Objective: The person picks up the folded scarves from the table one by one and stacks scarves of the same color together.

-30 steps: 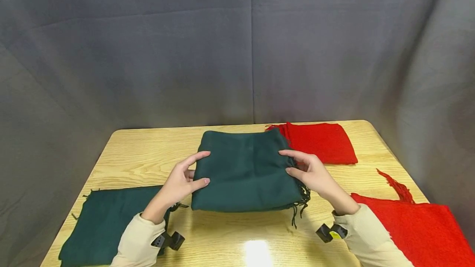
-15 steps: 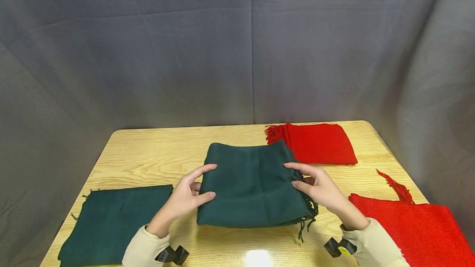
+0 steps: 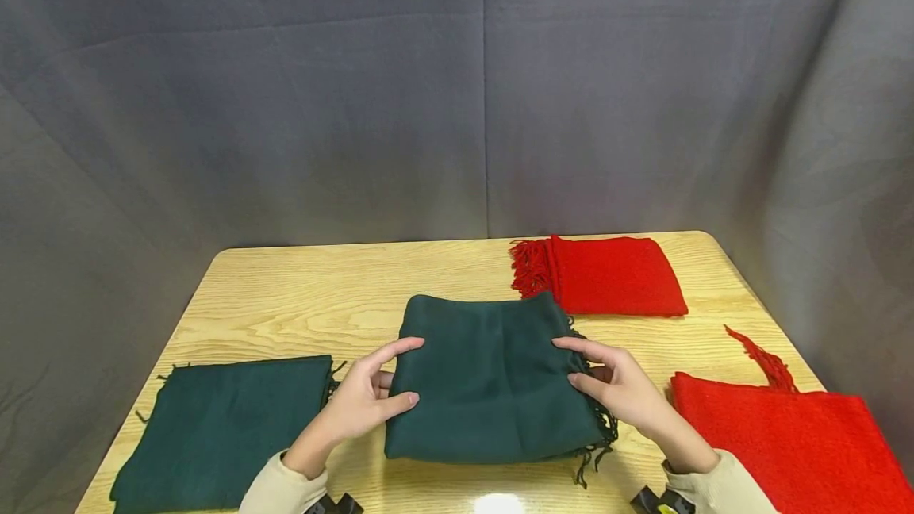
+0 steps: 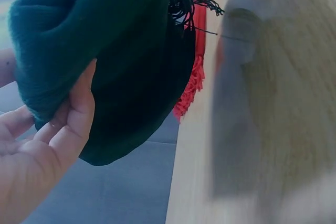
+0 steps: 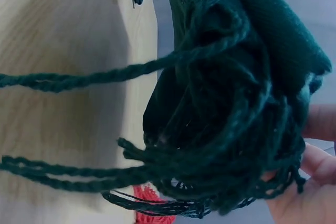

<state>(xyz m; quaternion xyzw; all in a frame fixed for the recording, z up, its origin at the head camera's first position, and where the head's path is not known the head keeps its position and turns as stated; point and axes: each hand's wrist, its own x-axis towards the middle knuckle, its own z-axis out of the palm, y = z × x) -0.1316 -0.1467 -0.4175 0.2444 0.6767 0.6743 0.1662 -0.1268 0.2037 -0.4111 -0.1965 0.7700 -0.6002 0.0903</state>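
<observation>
A folded dark green scarf with a fringe on its right side hangs a little above the table between both hands. My left hand grips its left edge, thumb on top and the other fingers beneath, as the left wrist view shows with the scarf sagging between hands. At the fringed edge my right hand pinches the cloth, thumb and index finger on top. In the right wrist view, loose fringe strands cover much of that grip, and only part of the hand shows.
Another folded green scarf lies at the table's left. A red fringed scarf lies at the back right, a second red one at the front right. A grey curtain hangs behind the wooden table.
Both hands have drawn the held green scarf toward me and slightly right. More of the red scarf's fringe at the back now shows. The scarves on the table have stayed put.
</observation>
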